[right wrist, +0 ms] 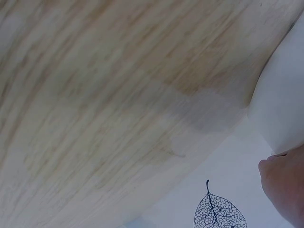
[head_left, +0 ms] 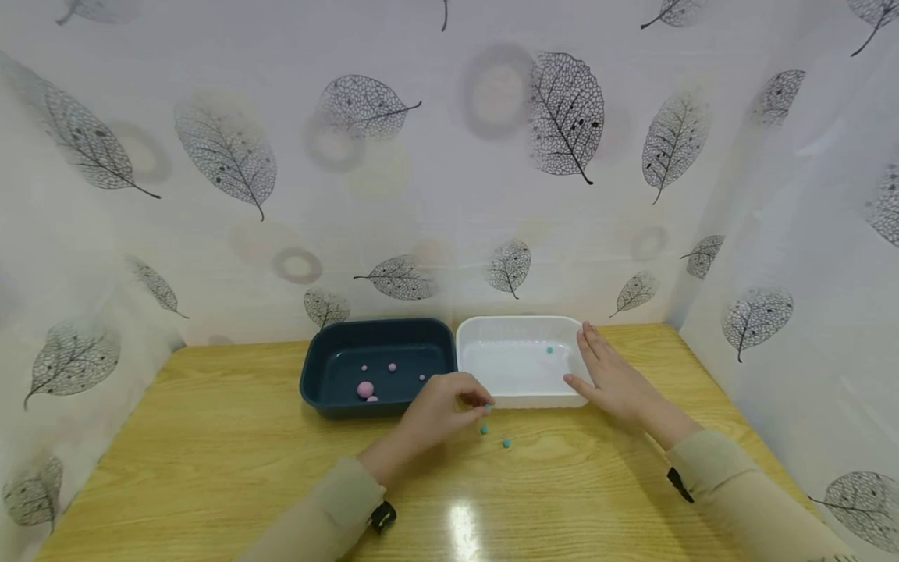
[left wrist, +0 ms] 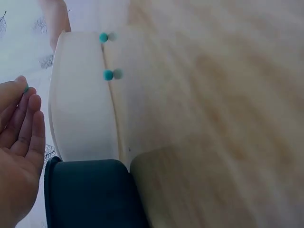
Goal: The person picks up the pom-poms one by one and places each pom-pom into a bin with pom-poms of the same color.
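My left hand (head_left: 444,406) pinches a small teal ball (left wrist: 26,88) between thumb and fingertip, at the near left corner of a white tray (head_left: 534,401). On the table just in front of that tray lie two more teal balls, one nearer the hand (head_left: 484,430) and one farther right (head_left: 506,443). Inside the white tray is another teal ball (head_left: 549,350). With fingers straight, my right hand (head_left: 618,384) rests against the tray's right end. The right wrist view catches only part of that hand beside the white wall.
A dark blue tray (head_left: 344,410) stands left of the white one, their ends together; it holds several pink balls, the largest (head_left: 365,389) near its front. Behind both trays hangs a leaf-patterned curtain (head_left: 449,195). The wooden table (head_left: 211,453) extends toward me.
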{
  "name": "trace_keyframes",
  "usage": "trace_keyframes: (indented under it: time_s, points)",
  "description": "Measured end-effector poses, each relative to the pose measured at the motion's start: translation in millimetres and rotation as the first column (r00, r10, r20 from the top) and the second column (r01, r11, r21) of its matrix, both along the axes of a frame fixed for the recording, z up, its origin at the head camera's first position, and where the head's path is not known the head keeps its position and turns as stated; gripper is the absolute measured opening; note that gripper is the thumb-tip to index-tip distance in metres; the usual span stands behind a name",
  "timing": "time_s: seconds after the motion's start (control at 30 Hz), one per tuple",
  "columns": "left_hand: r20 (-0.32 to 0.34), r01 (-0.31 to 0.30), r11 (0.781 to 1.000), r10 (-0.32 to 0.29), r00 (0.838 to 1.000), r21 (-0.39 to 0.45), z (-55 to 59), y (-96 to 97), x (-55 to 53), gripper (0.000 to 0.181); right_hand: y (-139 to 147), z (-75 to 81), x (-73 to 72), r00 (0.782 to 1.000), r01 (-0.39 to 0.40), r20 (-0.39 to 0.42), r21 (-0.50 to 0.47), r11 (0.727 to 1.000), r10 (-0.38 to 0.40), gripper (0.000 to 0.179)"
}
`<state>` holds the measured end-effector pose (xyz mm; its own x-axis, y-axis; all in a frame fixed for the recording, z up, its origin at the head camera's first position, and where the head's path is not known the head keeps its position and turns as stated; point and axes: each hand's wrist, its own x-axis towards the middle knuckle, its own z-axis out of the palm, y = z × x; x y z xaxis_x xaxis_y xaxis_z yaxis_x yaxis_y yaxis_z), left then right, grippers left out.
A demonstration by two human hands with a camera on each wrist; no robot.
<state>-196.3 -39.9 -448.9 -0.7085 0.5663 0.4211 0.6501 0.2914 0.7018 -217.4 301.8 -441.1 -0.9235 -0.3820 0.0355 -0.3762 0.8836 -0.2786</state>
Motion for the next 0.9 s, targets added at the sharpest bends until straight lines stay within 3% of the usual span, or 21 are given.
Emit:
trace_keyframes:
  time_s: [0.43, 0.6, 0.9]
  points:
    - [-0.045, -0.072, 0.997, 0.073, 0.996, 0.011, 19.1, 10.0, -29.6, 0.008, 1, 1.3, -0.3, 1.0, 0.011, 0.008, 0.004, 1.0, -0.011, 0.091]
    - [0.037, -0.15, 0.988, 0.148, 0.988, 0.05, 19.6, 12.8, -46.6, 0.01, 1, 0.5, -0.2, 1.0, 0.008, 0.009, 0.006, 1.0, -0.008, 0.092]
    - [0.157, -0.261, 0.961, 0.244, 0.957, 0.095, 21.5, 19.3, -68.4, 0.011, 1, -1.3, -0.5, 1.0, 0.01, 0.001, 0.01, 1.0, -0.01, 0.092]
